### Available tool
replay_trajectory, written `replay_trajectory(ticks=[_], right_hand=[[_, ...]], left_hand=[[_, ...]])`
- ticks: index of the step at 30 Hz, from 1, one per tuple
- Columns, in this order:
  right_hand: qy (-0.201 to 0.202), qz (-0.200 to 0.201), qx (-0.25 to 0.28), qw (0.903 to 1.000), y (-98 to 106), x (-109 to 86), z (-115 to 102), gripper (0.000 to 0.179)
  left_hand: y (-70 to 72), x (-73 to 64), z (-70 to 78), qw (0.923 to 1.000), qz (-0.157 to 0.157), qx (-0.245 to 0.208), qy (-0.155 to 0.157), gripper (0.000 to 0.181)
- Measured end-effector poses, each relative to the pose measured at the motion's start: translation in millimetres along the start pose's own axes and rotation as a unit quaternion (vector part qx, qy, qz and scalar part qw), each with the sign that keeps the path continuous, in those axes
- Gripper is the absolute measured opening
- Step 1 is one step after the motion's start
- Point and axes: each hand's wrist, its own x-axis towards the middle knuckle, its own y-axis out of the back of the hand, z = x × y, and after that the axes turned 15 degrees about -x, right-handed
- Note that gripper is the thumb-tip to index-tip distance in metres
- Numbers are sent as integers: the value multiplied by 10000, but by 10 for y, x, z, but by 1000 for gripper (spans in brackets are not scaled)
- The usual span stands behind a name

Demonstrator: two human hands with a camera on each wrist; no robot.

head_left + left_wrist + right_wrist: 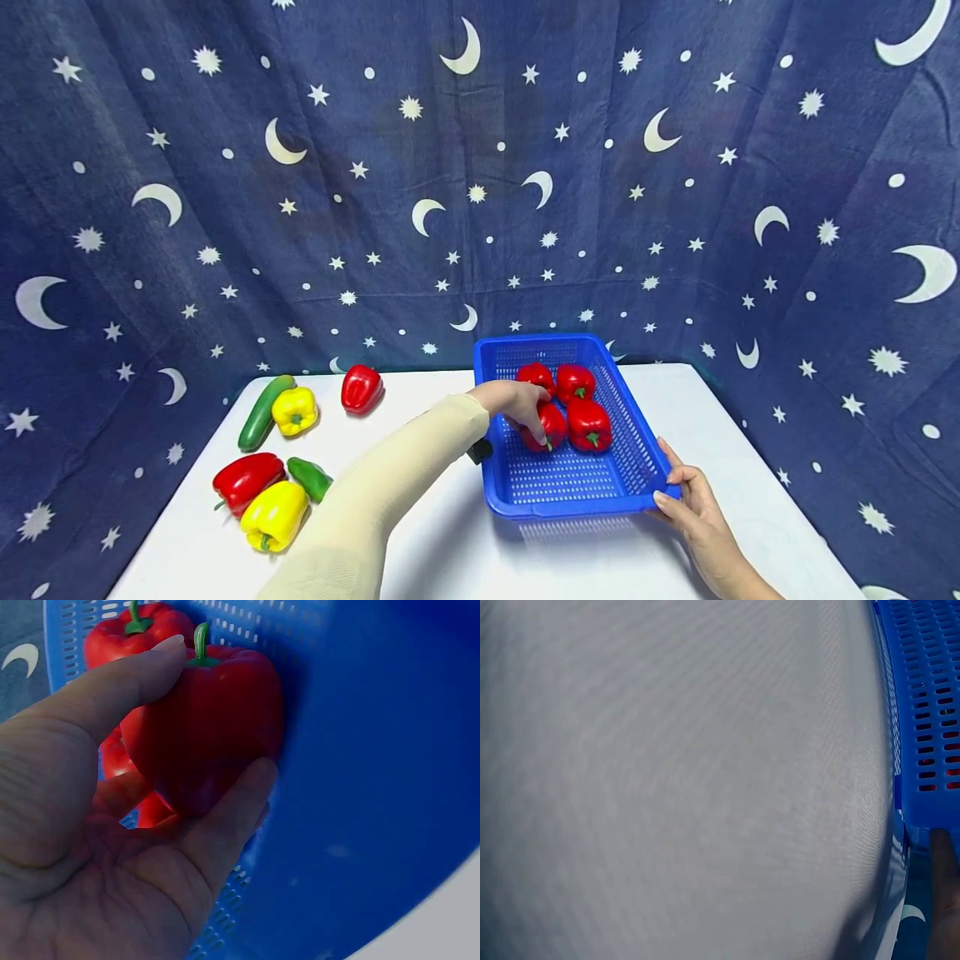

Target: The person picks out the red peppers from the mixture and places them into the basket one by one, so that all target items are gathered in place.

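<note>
My left hand [525,405] reaches into a blue perforated plastic basket [564,507] and grips a red bell pepper [214,724]. In the left wrist view the thumb lies near its green stem and the fingers curl round its lower side. Beside it in the basket sit more red bell peppers, one at the right [589,427] and others behind [575,382]. My right hand [699,518] holds the basket's near right corner, thumb at the rim. The right wrist view shows only one finger [943,877] against the basket's blue edge.
On the left of the white table [427,533] lie a cucumber [264,414], two yellow bell peppers [294,411], a red one [249,482], and a short green vegetable [309,477]. Another red bell pepper [362,390] lies further back. A star-and-moon curtain [405,167] hangs behind.
</note>
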Motion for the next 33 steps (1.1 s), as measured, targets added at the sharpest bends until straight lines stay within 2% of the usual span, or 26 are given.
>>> replay_trajectory(ticks=[12, 17, 25, 33], right_hand=[[4, 21, -3, 10000, -2, 0, 13, 16], [24, 46, -46, 10000, -2, 0, 12, 16], [172, -8, 174, 9997, 5, 7, 43, 15], [169, -26, 106, 9998, 14, 4, 47, 15]], left_hand=[[14, -5, -41, 9997, -132, -194, -81, 89], [35, -20, -43, 9996, -199, -146, -120, 83], [63, -61, -45, 9997, -15, -244, 9, 75], [38, -36, -70, 9997, 147, -199, -87, 68]])
